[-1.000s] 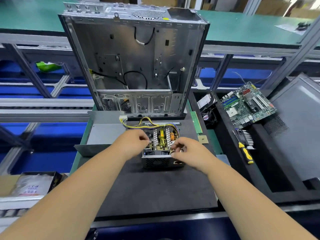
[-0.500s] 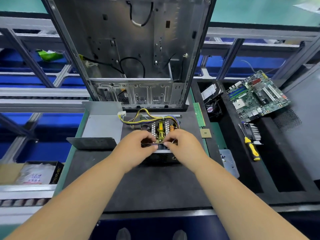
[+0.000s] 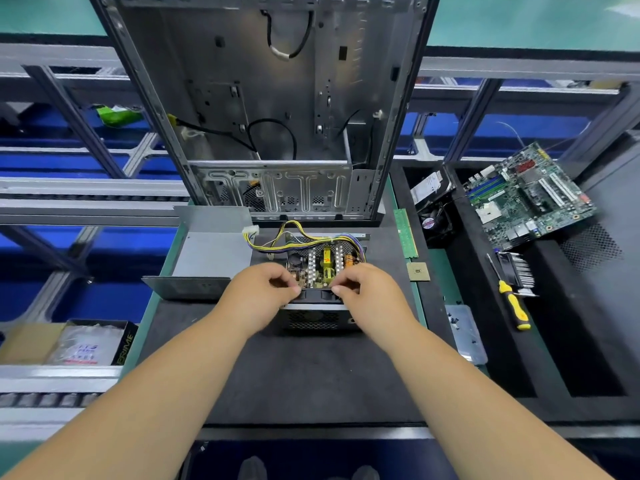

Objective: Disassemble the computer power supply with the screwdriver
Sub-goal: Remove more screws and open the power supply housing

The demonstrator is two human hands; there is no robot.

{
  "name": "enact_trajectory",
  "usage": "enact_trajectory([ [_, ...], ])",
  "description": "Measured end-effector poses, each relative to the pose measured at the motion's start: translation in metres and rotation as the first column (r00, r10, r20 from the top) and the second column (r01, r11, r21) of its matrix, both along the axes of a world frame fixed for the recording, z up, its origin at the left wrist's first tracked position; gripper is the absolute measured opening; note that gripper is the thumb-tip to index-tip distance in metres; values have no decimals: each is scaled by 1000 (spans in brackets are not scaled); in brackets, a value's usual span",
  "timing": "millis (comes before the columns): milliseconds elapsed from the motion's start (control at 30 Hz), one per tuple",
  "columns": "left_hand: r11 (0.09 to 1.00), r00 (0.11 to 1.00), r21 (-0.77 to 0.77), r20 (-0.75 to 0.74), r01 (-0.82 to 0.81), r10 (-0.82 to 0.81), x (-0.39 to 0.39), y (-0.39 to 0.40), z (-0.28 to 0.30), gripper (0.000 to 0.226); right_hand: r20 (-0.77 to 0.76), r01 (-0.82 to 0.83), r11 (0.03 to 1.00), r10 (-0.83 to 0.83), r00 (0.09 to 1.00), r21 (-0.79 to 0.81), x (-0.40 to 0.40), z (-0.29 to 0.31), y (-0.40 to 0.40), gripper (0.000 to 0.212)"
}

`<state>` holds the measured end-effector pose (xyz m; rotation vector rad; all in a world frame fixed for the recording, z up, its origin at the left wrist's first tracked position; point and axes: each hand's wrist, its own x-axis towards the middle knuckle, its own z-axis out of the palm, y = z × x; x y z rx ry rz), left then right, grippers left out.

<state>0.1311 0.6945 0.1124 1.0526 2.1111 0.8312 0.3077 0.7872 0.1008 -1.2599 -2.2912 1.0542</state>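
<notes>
The power supply (image 3: 320,271) sat open on the black mat (image 3: 294,375), bare mat nearer; left hand (image 3: 258,296) and right hand (image 3: 369,294) curled, pinching its near edge

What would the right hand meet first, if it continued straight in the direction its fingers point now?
Probably the left hand: the right hand points leftward across the near edge of the power supply, with only a short gap between their fingertips. Depth is unclear.
</notes>
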Motion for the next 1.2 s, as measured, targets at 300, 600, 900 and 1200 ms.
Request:
enact_trajectory([
  [300,998,987,59,-159,11,-2,6,12,15,16,-145,83,996,-87,986,-38,5,-1,4,30],
  [600,990,990,112,-123,81,-67,-10,23,40,15,-207,-115,984,85,975,-137,6,18,17,27],
  [900,957,984,279,131,79,-119,3,33,29,42,-368,42,964,-141,919,-262,15,31,33,19],
  [1200,941,807,173,-573,292,-145,36,42,6,124,-382,44,906,-222,897,-421,5,23,46,8],
])
